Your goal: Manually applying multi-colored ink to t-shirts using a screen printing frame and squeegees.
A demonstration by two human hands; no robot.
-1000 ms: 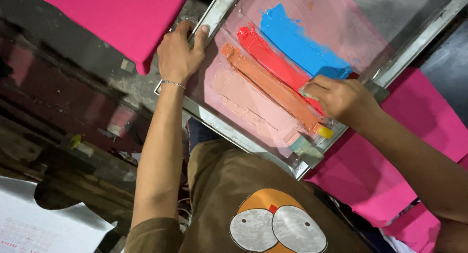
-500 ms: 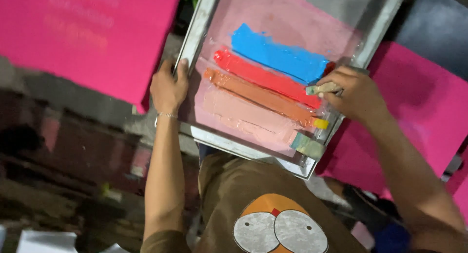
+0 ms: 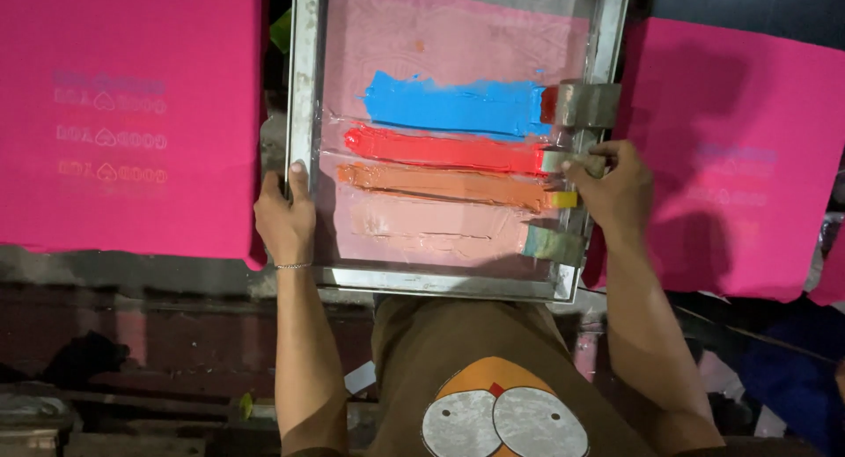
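Two bare arms and a brown T-shirt, seen from above.

Bare forearms, no sleeves reaching past the elbows. Thin silver chain bracelet (image 3: 292, 266) around the wrist of the left hand (image 3: 286, 219); nothing worn on the right hand (image 3: 618, 188) or its wrist. Olive-brown T-shirt (image 3: 458, 351) with a large cartoon print on the chest: an orange rounded shape (image 3: 493, 378) above two big pale grey circles (image 3: 503, 422) outlined in dark, like goggle eyes, with a small red mark between orange and grey.
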